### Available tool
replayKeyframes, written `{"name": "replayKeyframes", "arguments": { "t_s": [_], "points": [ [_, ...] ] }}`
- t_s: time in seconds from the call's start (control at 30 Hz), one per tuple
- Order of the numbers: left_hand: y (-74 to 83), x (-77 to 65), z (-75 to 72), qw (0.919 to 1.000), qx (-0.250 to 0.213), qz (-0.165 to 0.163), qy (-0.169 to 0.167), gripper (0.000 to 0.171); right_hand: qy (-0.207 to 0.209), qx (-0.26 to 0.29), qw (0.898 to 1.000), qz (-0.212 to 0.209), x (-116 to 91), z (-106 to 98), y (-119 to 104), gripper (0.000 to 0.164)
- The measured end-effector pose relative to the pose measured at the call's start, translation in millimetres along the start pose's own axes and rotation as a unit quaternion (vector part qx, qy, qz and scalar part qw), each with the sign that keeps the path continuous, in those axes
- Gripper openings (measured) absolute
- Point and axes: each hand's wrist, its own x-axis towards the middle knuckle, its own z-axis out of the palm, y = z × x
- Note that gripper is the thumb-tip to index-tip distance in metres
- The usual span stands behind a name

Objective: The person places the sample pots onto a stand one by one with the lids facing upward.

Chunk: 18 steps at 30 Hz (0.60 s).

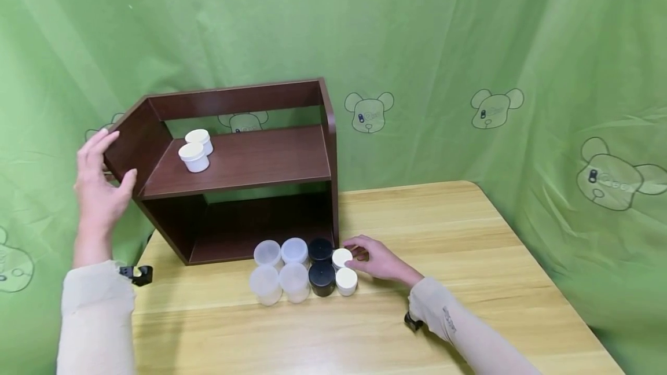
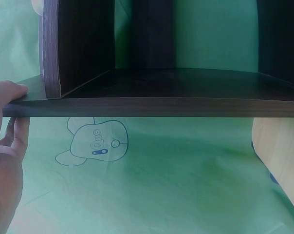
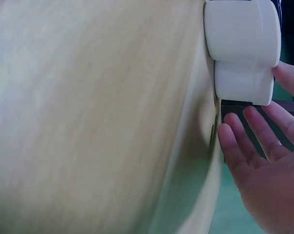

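Note:
My left hand [image 1: 99, 190] grips the left side panel of a dark brown two-tier shelf [image 1: 260, 152], thumb on the inner side and fingers outside. In the left wrist view, thumb and fingers [image 2: 20, 136] sit on opposite faces of that panel. My right hand [image 1: 379, 256] is at the rear white jar [image 1: 341, 256] on the table, thumb and index finger at its lid edge. The right wrist view shows this jar [image 3: 242, 83] between them, other fingers spread. A second white jar [image 1: 346, 281] stands just in front.
Two white jars [image 1: 194, 158] stand on the upper shelf at the left. Beside the white jars on the wooden table [image 1: 417, 213] are two black-lidded jars [image 1: 321, 278] and several translucent tubs [image 1: 266, 284]. A green curtain [image 1: 427, 33] hangs behind.

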Motion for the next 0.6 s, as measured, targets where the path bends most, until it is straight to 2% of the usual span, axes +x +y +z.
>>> {"name": "replayKeyframes", "arguments": {
  "t_s": [0.23, 0.37, 0.6],
  "points": [
    [-2.7, 0.7, 1.1, 1.0000, -0.007, 0.001, 0.000, 0.073, -0.005, -0.018, 1.000, 0.002, 1.7, -0.3, 2.3, 0.048],
    [-4.1, 1.7, 1.8, 0.9999, -0.014, 0.000, 0.001, 0.073, 0.000, -0.009, 1.000, 0.019, 2.7, -0.1, 4.0, 0.044],
    [-8.1, 2.8, 1.3, 0.9998, -0.020, 0.002, 0.005, 0.072, -0.002, -0.007, 1.000, 0.015, 4.8, 2.4, 3.8, 0.046]
  ]
}}
